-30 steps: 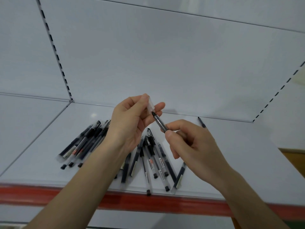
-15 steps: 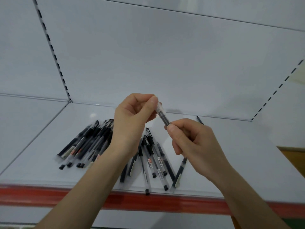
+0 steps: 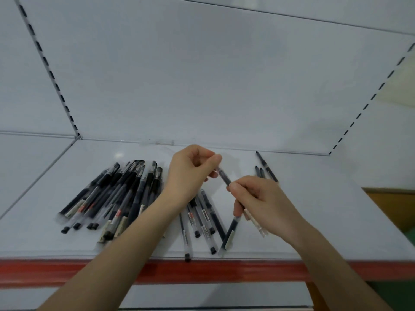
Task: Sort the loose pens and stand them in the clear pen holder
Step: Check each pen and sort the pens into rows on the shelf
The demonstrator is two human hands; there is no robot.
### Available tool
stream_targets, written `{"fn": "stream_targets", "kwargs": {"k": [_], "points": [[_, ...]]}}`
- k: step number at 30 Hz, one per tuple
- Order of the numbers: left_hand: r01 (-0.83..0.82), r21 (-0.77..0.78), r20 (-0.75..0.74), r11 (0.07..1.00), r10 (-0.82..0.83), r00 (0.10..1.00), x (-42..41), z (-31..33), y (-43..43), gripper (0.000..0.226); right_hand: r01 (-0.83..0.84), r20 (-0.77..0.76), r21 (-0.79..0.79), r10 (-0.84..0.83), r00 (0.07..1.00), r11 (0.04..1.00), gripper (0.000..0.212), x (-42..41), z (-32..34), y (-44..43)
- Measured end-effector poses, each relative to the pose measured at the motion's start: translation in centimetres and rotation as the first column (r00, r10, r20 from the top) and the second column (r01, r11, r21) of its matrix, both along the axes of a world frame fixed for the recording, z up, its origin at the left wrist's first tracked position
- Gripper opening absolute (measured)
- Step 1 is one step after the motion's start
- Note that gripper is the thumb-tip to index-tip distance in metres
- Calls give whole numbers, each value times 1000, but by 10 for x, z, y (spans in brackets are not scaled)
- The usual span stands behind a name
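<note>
Above the white, red-edged shelf [image 3: 336, 198], left hand [image 3: 190, 173] and right hand [image 3: 258, 198] both pinch one slim black pen [image 3: 224, 177]. Loose black-and-clear pens [image 3: 125, 194] lie beneath, their label print too blurred to read.

White shelf [image 3: 314, 221], loose pens [image 3: 116, 194]

Bright, even, cool diffuse light. Small glare spot on the shelf [image 3: 118, 155] near its back left corner. Faint soft shadows under pens [image 3: 116, 194]. Slight overall blur, wide-angle bending at edges.
</note>
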State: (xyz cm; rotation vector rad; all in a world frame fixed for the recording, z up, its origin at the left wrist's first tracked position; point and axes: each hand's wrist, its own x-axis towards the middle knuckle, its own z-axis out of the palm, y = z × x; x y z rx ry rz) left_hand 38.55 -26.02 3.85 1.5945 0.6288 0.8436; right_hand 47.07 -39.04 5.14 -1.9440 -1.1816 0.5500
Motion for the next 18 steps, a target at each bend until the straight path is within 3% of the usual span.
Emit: {"fn": "stream_targets", "kwargs": {"k": [4, 8, 15, 18], "points": [[44, 208, -304, 977, 21, 952, 16, -11, 14, 15, 159, 215, -25, -150, 965, 987, 26, 35, -17, -11], [179, 454, -582, 873, 138, 802, 24, -13, 19, 22, 329, 387, -100, -268, 882, 939, 18, 73, -28, -11], [202, 550, -593, 810, 209, 777, 16, -12, 15, 26, 310, 330, -232, -225, 917, 922, 37, 78, -26, 9], [177, 548, -563, 817, 204, 801, 6, -12, 16, 24, 266, 270, -276, -191, 944, 924, 29, 75, -25, 14]]}}
